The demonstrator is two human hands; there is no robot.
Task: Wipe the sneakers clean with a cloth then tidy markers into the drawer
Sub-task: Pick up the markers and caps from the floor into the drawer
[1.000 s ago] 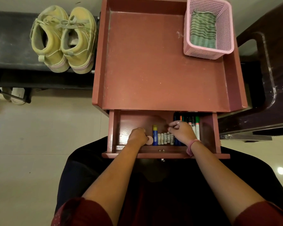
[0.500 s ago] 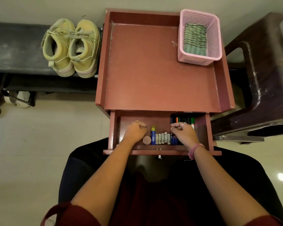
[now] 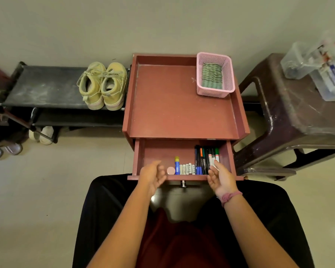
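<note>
1. Sneakers (image 3: pixel 103 86): the yellow pair stood side by side on the black rack (image 3: pixel 46 88), to the left of the open drawer (image 3: pixel 159 151) and further from the person, toes pointing away. No cloth touched them, so I judged the wiping part done.
2. The left hand (image 3: pixel 153 176) hovered over the drawer's left front corner, fingers loosely spread, holding nothing. It looked placed to meet the front panel, probably for pushing the drawer shut.
3. Inside the drawer, along its front wall, lay a small pink disc (image 3: pixel 171 170), a blue and yellow tube (image 3: pixel 177 165) and a row of white batteries (image 3: pixel 187 169), packed close, likely to leave room further right.
4. The markers (image 3: pixel 206 159) lay in the drawer's right half, parallel, caps toward the back. They touched one another in a tidy rank, which suggested the tidying was nearly or fully finished.
5. The right hand (image 3: pixel 221 179) sat at the drawer's right front corner, palm turned inward, fingers relaxed and gripping nothing. One fingertip seemed to reach the nearest marker; I could not tell whether it touched.
6. Behind the drawer, on the cabinet top's right rear corner, a pink basket (image 3: pixel 228 78) held the folded green striped cloth (image 3: pixel 212 76), seemingly put away after use.
</note>
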